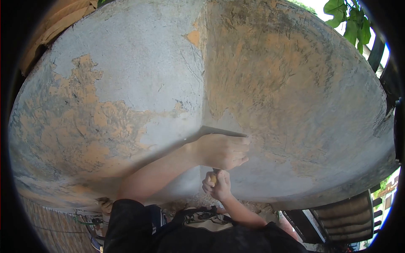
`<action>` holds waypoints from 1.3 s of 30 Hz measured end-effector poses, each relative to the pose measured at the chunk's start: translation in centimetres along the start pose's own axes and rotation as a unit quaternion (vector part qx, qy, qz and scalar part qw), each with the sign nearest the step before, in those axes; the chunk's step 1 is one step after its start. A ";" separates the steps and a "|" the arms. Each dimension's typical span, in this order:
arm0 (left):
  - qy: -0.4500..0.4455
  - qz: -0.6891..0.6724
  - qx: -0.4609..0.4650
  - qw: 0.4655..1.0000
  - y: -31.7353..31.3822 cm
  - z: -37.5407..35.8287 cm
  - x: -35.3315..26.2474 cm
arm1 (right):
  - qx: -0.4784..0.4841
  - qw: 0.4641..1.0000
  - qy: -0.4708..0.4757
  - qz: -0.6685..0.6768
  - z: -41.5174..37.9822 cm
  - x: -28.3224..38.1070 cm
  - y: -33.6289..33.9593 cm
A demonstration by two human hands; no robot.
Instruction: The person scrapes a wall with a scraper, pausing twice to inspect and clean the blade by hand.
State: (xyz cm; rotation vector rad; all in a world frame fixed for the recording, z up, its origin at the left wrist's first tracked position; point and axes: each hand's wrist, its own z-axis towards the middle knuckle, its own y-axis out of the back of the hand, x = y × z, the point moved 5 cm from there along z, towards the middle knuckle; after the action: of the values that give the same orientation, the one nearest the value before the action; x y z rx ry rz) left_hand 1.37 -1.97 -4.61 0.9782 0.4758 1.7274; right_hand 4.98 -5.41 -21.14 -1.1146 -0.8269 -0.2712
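Note:
A scraper with a yellowish handle (214, 179) is held against the wall near the inner corner. My right hand (221, 187) is closed around the handle. Above it, my left hand (222, 151) lies across the tool with its fingers curled. It hides most of the blade, and a dark straight edge, blade or shadow, shows just over the knuckles. The wall (143, 50) around my hands is grey, with paint partly gone and rough tan patches (270, 80) showing.
Leaves (348, 23) hang at the top right. A dark slatted structure (344, 217) stands at the lower right. At the lower left is a brownish ribbed surface (50, 223). Rubble-like ground (177, 205) shows at the foot of the wall.

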 end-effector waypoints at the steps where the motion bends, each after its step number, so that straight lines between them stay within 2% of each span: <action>1: 0.006 0.012 -0.030 0.999 -0.4 -0.3 -0.4 | -0.012 1.000 -0.012 0.004 -0.5 -0.5 0.7; 2: 0.008 0.008 -0.031 0.999 -0.9 -0.6 -0.4 | -0.017 1.000 -0.013 0.005 -0.6 -0.7 1.3; 4: 0.011 -0.008 -0.010 1.000 -1.1 -0.4 -0.2 | 0.050 0.998 -0.033 0.013 -0.6 -0.5 1.2; 7: -0.006 -0.005 -0.002 1.000 -1.4 -0.5 -0.2 | 0.043 0.999 -0.024 0.005 -0.3 -0.5 1.2; 13: 0.033 0.003 -0.055 0.998 -1.1 0.3 0.0 | 0.071 0.997 -0.013 -0.001 -0.7 0.4 0.8; 18: 0.006 0.016 -0.082 0.997 -0.2 1.3 -1.4 | 0.031 0.999 0.000 -0.031 -2.1 0.7 0.1; 19: -0.004 0.007 -0.079 0.997 -0.1 1.6 -1.7 | 0.053 0.998 0.007 -0.014 -2.2 1.0 0.0; 22: 0.017 0.014 -0.120 0.993 -0.1 2.2 -0.5 | 0.013 0.999 0.029 -0.028 -1.9 2.7 -0.8; 24: 0.023 0.016 -0.104 0.994 -0.1 2.4 0.0 | 0.037 0.998 0.028 -0.041 -1.2 3.8 -0.9; 26: 0.023 0.024 -0.089 0.995 -0.7 2.2 -0.1 | 0.018 0.977 0.018 -0.212 -0.8 4.8 -1.0; 27: 0.025 0.030 -0.099 0.994 -1.4 1.8 -0.2 | 0.000 0.971 0.045 -0.235 -1.0 4.4 -0.3; 28: 0.025 0.035 -0.108 0.993 -1.8 1.6 -0.3 | -0.003 0.970 0.046 -0.237 -1.2 3.9 0.4; 30: 0.022 0.040 -0.089 0.995 -2.4 1.5 -0.3 | -0.034 0.981 -0.012 -0.192 -1.3 2.9 1.4; 33: 0.024 0.051 -0.066 0.996 -1.9 1.7 0.0 | -0.063 0.971 -0.017 -0.229 -0.2 4.0 0.4; 35: 0.027 0.061 -0.063 0.996 -1.1 1.9 0.5 | -0.058 0.974 -0.022 -0.219 0.2 4.4 -0.8; 37: 0.031 0.049 -0.101 0.993 -0.7 2.0 0.5 | -0.060 0.975 -0.036 -0.210 -0.1 4.2 -0.7; 39: 0.034 0.051 -0.100 0.993 -1.5 1.8 0.3 | -0.006 0.983 -0.031 -0.180 0.0 3.9 0.0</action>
State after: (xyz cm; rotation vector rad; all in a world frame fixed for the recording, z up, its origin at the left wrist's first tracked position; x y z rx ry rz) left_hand 3.62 -1.37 -4.47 0.8143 0.2925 1.8643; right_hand 7.68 -4.65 -18.36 -0.9844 -1.0831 -0.5446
